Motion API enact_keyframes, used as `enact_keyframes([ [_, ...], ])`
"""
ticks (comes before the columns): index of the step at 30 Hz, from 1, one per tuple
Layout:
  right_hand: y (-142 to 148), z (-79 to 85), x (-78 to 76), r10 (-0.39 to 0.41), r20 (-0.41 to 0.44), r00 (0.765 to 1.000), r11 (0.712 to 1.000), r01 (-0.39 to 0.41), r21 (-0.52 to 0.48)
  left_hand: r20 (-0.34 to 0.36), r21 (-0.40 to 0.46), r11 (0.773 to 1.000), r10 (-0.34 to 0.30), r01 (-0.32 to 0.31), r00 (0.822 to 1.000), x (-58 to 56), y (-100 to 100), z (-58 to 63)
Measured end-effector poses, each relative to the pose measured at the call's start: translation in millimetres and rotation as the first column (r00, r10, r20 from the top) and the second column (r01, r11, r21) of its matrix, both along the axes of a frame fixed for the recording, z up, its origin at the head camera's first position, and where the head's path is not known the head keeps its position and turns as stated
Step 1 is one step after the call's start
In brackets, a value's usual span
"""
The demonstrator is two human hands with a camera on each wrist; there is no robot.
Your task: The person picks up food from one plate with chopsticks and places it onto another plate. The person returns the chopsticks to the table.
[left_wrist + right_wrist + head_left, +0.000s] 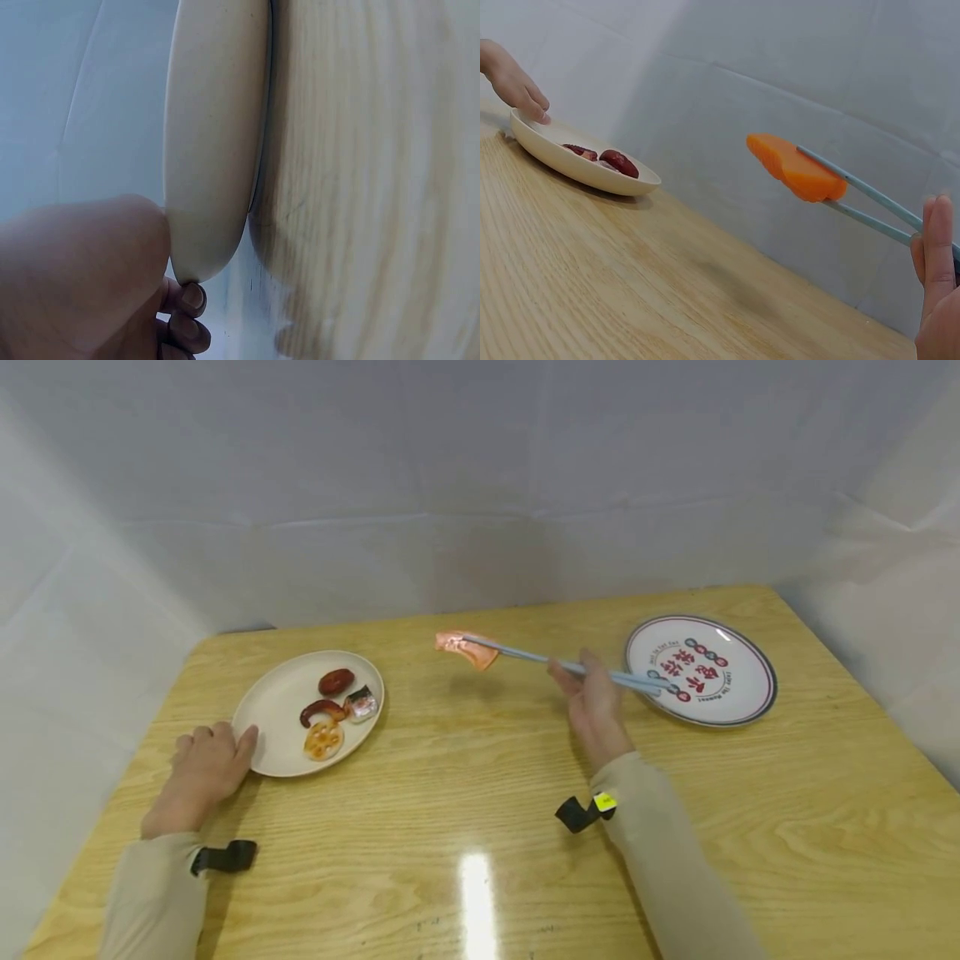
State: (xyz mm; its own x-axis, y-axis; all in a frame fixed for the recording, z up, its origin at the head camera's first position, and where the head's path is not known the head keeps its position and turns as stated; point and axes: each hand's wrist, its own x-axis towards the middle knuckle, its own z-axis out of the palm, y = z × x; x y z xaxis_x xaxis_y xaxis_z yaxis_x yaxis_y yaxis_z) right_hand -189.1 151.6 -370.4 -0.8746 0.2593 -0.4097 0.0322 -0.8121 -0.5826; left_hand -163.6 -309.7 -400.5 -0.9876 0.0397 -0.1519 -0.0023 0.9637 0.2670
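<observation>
My left hand [212,762] grips the cream plate [273,727] at its left rim, thumb on top and fingertips curled at the underside in the left wrist view. On that plate lie a dark red oval piece [337,682], a curled brown-red piece [323,712], a sushi-like piece with a dark band [361,704] and a lotus root slice [324,740]. My right hand [596,714] holds light blue chopsticks [525,654]. Between their tips an orange, salmon-like slice [795,169] hangs above the table, midway between the two plates.
A white plate [738,672] with a dark rim and red lettering stands at the right, under the chopsticks' rear ends in the head view. Pale sheeting [480,552] rises behind the wooden table [420,827]. Each wrist wears a black strap.
</observation>
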Motion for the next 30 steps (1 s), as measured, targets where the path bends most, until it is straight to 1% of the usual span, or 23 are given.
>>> enact_keyframes([
  [4, -3.0, -0.1, 0.1, 0.011, -0.010, 1.000, 1.000, -0.010, 0.017, 0.000, -0.018, 1.000, -0.006, 0.006, 1.000, -1.9, 1.8, 1.1],
  [10, -7.9, -2.2, 2.2, 0.029, -0.026, 0.999, 0.999, -0.028, 0.031, 0.004, -0.018, 1.000, -0.007, 0.007, 1.000, -3.0, 2.7, 1.3],
  [14, -11.5, -3.8, 3.6, 0.047, -0.012, 0.999, 0.998, -0.047, 0.031, 0.002, -0.015, 1.000, 0.004, -0.004, 1.000, -1.2, 1.8, 0.7],
  [21, -19.9, -7.3, 4.7, 0.054, 0.007, 0.999, 0.998, -0.054, 0.019, -0.024, -0.033, 0.999, -0.011, 0.010, 1.000, -2.3, 2.8, -0.4],
  [26, -26.9, -7.9, 5.4, 0.079, 0.022, 0.997, 0.996, -0.079, 0.039, -0.014, -0.017, 1.000, -0.006, 0.005, 1.000, 0.0, 2.7, 0.9],
  [30, -32.5, -8.9, 5.6, 0.083, 0.018, 0.996, 0.995, -0.084, 0.047, -0.008, -0.015, 1.000, -0.007, 0.007, 1.000, 1.2, 2.6, 1.9],
])
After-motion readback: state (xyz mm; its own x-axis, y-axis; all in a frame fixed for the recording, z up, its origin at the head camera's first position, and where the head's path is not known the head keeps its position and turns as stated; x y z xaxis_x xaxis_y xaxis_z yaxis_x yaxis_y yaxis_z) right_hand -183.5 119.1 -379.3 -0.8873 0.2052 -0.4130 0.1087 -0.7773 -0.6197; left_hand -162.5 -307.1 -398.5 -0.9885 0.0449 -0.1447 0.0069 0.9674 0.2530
